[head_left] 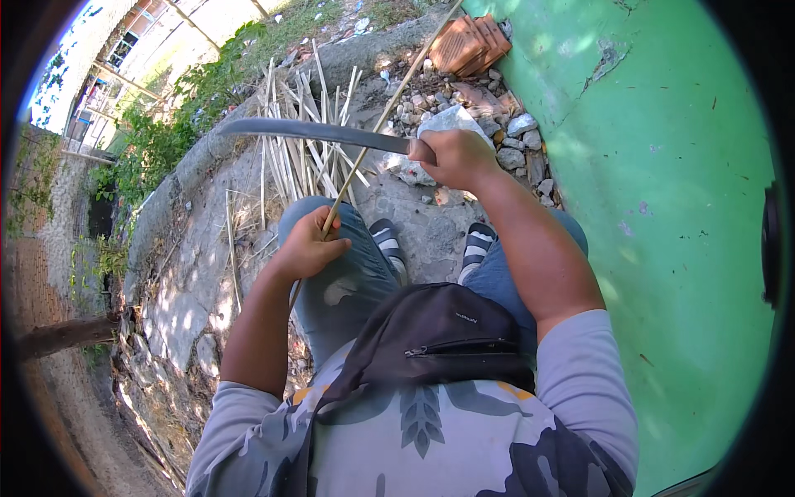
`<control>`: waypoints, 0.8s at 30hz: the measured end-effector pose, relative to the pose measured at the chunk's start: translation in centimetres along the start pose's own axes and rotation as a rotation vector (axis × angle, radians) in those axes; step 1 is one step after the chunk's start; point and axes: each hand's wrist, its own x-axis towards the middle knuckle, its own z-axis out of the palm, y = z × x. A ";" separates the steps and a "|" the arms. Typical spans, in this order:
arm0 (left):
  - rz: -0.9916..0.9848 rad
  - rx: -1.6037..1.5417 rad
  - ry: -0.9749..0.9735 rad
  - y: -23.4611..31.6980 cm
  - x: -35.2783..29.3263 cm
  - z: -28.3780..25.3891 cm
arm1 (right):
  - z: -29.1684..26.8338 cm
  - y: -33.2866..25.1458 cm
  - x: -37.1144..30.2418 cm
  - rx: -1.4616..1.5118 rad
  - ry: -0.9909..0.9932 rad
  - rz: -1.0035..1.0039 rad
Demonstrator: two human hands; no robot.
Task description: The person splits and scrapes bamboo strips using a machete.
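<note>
My right hand (460, 157) is wrapped round the handle of a machete (319, 132), whose long, slightly curved blade points left. The blade crosses a long thin stick (397, 93), perhaps a bamboo strip; whether they touch I cannot tell. My left hand (315, 245) grips that stick over my left knee. From there it slants up to the far right, and its lower end runs down beside my left thigh. Beyond my knees lies a loose pile of pale split strips (300, 141) on the stone ground.
Rubble stones (520, 126) and a stack of orange roof tiles (469, 45) lie ahead to the right. A green surface (662, 248) spans my right side. Leafy plants (137, 145) and a low stone edge (161, 203) stand left. A black bag (439, 331) rests on my lap.
</note>
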 end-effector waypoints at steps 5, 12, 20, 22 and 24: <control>-0.015 0.027 -0.015 0.7 -0.5 0.3 | -0.4 0.6 0.3 -0.087 -0.025 0.023; 0.014 0.073 -0.024 0.5 0.0 0.2 | -0.1 1.4 0.0 -0.040 0.037 0.114; 0.020 0.240 0.028 1.2 -0.3 1.0 | -1.1 2.0 0.2 -0.184 -0.194 0.025; 0.002 0.241 0.031 1.3 -0.1 0.9 | -1.0 3.0 0.2 0.008 -0.026 0.271; -0.013 0.242 0.030 1.5 0.0 0.9 | -0.9 3.1 0.1 0.010 0.018 0.315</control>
